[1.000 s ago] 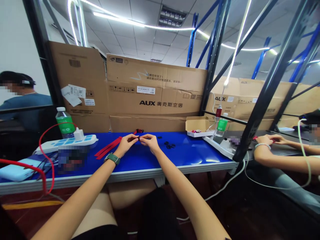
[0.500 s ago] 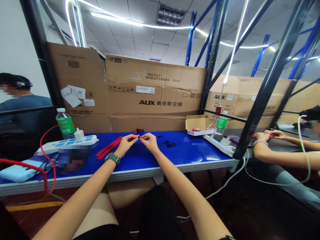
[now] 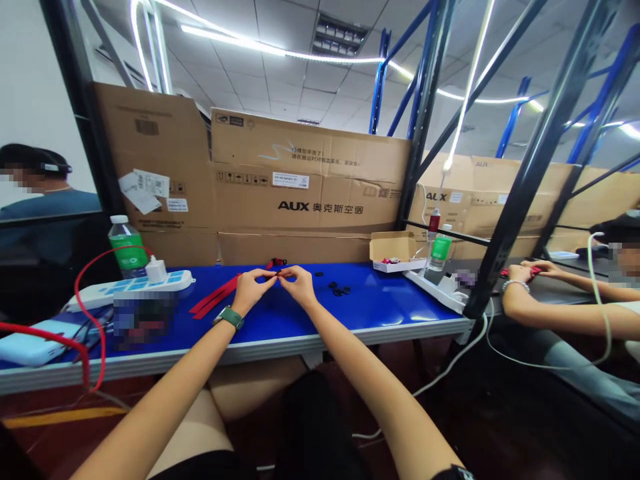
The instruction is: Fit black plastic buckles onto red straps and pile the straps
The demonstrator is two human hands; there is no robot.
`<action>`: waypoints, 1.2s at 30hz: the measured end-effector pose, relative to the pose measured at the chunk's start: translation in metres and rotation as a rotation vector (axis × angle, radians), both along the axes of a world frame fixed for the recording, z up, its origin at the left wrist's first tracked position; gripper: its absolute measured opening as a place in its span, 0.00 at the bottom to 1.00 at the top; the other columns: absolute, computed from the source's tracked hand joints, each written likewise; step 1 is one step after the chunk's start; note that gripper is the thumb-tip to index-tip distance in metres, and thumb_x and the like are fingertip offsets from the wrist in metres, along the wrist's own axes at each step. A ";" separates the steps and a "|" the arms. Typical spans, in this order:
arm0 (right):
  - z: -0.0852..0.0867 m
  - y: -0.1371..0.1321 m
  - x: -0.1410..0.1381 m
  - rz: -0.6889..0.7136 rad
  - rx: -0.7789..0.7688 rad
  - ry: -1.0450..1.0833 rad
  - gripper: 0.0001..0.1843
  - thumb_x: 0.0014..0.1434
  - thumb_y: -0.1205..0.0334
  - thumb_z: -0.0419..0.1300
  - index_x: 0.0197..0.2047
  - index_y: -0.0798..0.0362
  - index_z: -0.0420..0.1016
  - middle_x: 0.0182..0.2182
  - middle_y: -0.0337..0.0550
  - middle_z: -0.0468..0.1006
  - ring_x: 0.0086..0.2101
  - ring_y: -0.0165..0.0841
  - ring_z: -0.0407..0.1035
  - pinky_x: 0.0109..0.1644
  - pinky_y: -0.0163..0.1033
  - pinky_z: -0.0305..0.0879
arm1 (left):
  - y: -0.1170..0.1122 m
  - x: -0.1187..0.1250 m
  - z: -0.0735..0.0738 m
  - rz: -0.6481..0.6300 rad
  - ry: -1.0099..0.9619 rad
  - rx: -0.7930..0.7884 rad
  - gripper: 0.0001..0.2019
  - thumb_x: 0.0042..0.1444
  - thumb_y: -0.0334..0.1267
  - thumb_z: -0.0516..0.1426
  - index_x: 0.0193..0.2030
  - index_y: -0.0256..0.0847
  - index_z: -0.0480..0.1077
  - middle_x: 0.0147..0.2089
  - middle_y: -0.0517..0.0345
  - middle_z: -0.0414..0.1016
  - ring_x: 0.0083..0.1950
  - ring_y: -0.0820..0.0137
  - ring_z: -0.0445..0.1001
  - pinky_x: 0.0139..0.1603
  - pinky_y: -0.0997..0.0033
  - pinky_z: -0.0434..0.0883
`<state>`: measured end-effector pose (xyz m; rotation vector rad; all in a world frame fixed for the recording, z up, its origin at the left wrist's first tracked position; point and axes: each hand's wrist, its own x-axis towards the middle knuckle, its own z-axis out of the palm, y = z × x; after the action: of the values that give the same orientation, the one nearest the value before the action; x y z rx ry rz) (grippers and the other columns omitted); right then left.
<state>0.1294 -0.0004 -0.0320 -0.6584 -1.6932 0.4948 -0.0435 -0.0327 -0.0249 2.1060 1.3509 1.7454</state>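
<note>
My left hand (image 3: 254, 291) and my right hand (image 3: 300, 287) meet above the middle of the blue table top (image 3: 385, 303). Their fingertips pinch a small dark piece (image 3: 283, 273), mostly hidden by my fingers, so I cannot tell its exact shape. Red flat straps (image 3: 216, 296) lie just left of my left hand. A small red-and-black part (image 3: 277, 264) sits just behind my fingertips. Several small black rings (image 3: 337, 288) lie to the right of my right hand. A green strap watch (image 3: 229, 318) circles my left wrist.
A white power strip (image 3: 130, 291) with a red cable (image 3: 87, 293) and a power bank (image 3: 35, 347) lies at the left. At the right stand an open small carton (image 3: 393, 252) and a green-labelled bottle (image 3: 440, 250). A co-worker's hands (image 3: 525, 272) work beyond a black rack upright (image 3: 520, 193).
My hands stay together on the small piece, with only slight finger movement. The whole view has shifted a little, and the co-worker's hands have moved slightly.
</note>
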 end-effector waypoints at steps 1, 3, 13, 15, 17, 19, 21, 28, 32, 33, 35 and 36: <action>0.000 0.000 -0.001 0.011 -0.010 0.023 0.08 0.54 0.60 0.64 0.38 0.50 0.78 0.39 0.43 0.82 0.37 0.35 0.77 0.48 0.40 0.74 | -0.001 0.001 0.001 0.002 -0.004 0.005 0.14 0.53 0.48 0.63 0.40 0.41 0.82 0.40 0.51 0.84 0.40 0.58 0.80 0.45 0.61 0.73; 0.000 0.000 -0.002 0.016 -0.028 0.067 0.13 0.52 0.59 0.65 0.42 0.51 0.76 0.38 0.43 0.82 0.37 0.35 0.77 0.48 0.40 0.74 | -0.002 0.001 0.002 0.003 -0.007 0.018 0.14 0.54 0.48 0.63 0.39 0.41 0.82 0.40 0.51 0.84 0.40 0.59 0.80 0.43 0.62 0.73; 0.002 -0.001 0.001 0.011 -0.041 0.126 0.16 0.51 0.52 0.69 0.40 0.50 0.73 0.36 0.43 0.81 0.37 0.36 0.77 0.46 0.39 0.73 | 0.010 -0.001 -0.002 -0.210 -0.137 -0.075 0.17 0.51 0.51 0.65 0.37 0.39 0.81 0.41 0.47 0.83 0.43 0.57 0.80 0.49 0.59 0.74; 0.002 -0.001 0.002 0.027 -0.061 0.124 0.17 0.52 0.50 0.69 0.41 0.49 0.74 0.36 0.43 0.81 0.38 0.37 0.78 0.47 0.40 0.73 | 0.014 -0.003 -0.004 -0.245 -0.178 -0.121 0.18 0.51 0.53 0.65 0.37 0.38 0.81 0.40 0.47 0.83 0.42 0.58 0.80 0.48 0.59 0.74; 0.003 -0.001 0.002 0.047 -0.070 0.125 0.17 0.52 0.49 0.69 0.41 0.49 0.74 0.37 0.43 0.82 0.39 0.37 0.78 0.49 0.41 0.73 | 0.016 -0.005 -0.004 -0.257 -0.222 -0.133 0.20 0.50 0.54 0.65 0.39 0.37 0.79 0.40 0.47 0.83 0.42 0.59 0.80 0.47 0.61 0.74; 0.005 -0.004 0.002 0.066 -0.074 0.118 0.17 0.52 0.48 0.69 0.40 0.49 0.74 0.38 0.43 0.81 0.39 0.37 0.78 0.50 0.41 0.73 | 0.016 -0.005 -0.005 -0.240 -0.231 -0.131 0.22 0.50 0.55 0.65 0.40 0.37 0.78 0.40 0.47 0.82 0.41 0.60 0.80 0.45 0.62 0.75; 0.007 -0.006 0.002 0.080 -0.062 0.114 0.17 0.52 0.48 0.69 0.39 0.48 0.74 0.38 0.43 0.81 0.38 0.37 0.77 0.49 0.41 0.73 | 0.016 -0.005 -0.006 -0.213 -0.200 -0.132 0.22 0.50 0.56 0.64 0.38 0.37 0.77 0.38 0.48 0.82 0.39 0.61 0.79 0.44 0.63 0.75; 0.004 -0.001 0.005 -0.002 0.026 -0.013 0.12 0.56 0.51 0.67 0.30 0.48 0.73 0.32 0.42 0.80 0.38 0.38 0.76 0.48 0.41 0.71 | 0.018 -0.004 -0.008 -0.231 -0.113 -0.161 0.21 0.51 0.56 0.63 0.37 0.39 0.79 0.39 0.49 0.83 0.40 0.59 0.79 0.46 0.62 0.74; 0.001 0.001 0.005 0.009 0.116 -0.122 0.07 0.61 0.55 0.63 0.34 0.48 0.75 0.35 0.41 0.80 0.40 0.37 0.75 0.48 0.40 0.69 | 0.019 -0.007 -0.009 -0.260 -0.115 -0.192 0.20 0.48 0.56 0.66 0.35 0.39 0.79 0.36 0.50 0.83 0.38 0.60 0.79 0.45 0.63 0.73; 0.001 -0.001 0.005 0.005 0.140 -0.154 0.05 0.61 0.57 0.63 0.37 0.48 0.76 0.37 0.42 0.81 0.42 0.37 0.75 0.50 0.40 0.69 | 0.019 -0.008 -0.009 -0.258 -0.140 -0.202 0.20 0.46 0.56 0.67 0.33 0.39 0.78 0.35 0.50 0.82 0.37 0.60 0.78 0.43 0.63 0.73; 0.002 -0.004 0.004 -0.011 0.183 -0.223 0.10 0.59 0.59 0.65 0.45 0.47 0.76 0.43 0.43 0.80 0.46 0.38 0.73 0.53 0.41 0.67 | 0.021 -0.009 -0.010 -0.262 -0.188 -0.228 0.20 0.45 0.56 0.67 0.32 0.39 0.77 0.33 0.52 0.81 0.35 0.62 0.77 0.41 0.65 0.72; 0.003 -0.005 0.003 -0.025 0.198 -0.253 0.14 0.58 0.61 0.67 0.48 0.47 0.76 0.45 0.43 0.80 0.48 0.38 0.73 0.55 0.41 0.67 | 0.021 -0.010 -0.011 -0.272 -0.200 -0.243 0.20 0.44 0.56 0.67 0.31 0.39 0.76 0.33 0.53 0.80 0.35 0.63 0.76 0.40 0.66 0.72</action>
<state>0.1326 -0.0054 -0.0291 -0.6162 -1.9402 0.2282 -0.0531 -0.0116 -0.0359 1.8320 1.1011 1.5475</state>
